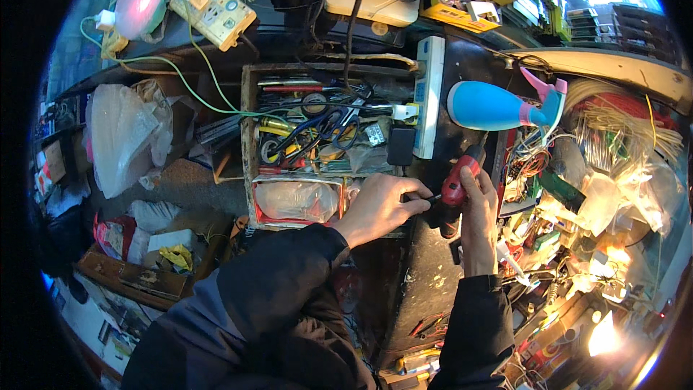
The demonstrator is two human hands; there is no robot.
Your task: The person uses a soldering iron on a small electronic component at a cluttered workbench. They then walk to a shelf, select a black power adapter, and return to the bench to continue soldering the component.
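Gripped in my right hand (478, 225) is a small red and black cordless drill (453, 189), held above the dark bench top. My left hand (379, 207) reaches in from the left, thumb and fingers pinched around a thin dark bit at the drill's left side. The fingertips hide most of that bit. Behind the hands lies an open drawer (249, 130) packed with scissors, tape rolls and hand tools. A blue spray bottle (487, 106) with a pink trigger lies on its side just beyond the drill.
A white power strip (429, 94) with a black adapter (401, 146) runs along the drawer's right edge. Heaped wires and parts (570, 195) crowd the right side, near a bright lamp (605, 336). Green cable (191, 76) crosses the far left. A wooden box (130, 274) sits lower left.
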